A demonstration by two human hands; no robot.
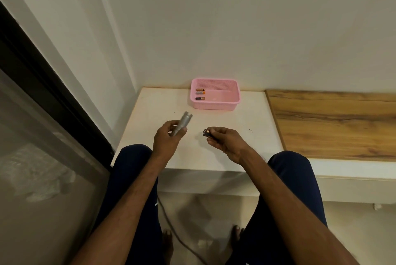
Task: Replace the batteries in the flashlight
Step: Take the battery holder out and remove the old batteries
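Observation:
My left hand (168, 139) grips a silver flashlight (183, 122) by its body, with the head end pointing up and away toward the basket. My right hand (225, 141) pinches a small dark cylindrical piece with a copper-coloured end (206, 132), held a short gap to the right of the flashlight; whether it is a battery holder or a cap I cannot tell. Both hands hover above the white table (246, 119). Three small batteries (200, 94) lie side by side at the left end of a pink plastic basket (227, 104) at the table's back.
A wall rises right behind the basket. A wooden-topped surface (334, 123) adjoins the table on the right. On the left stands a dark-framed glass door (42, 127). My knees sit against the table's front edge, and a cable (171, 228) runs on the floor.

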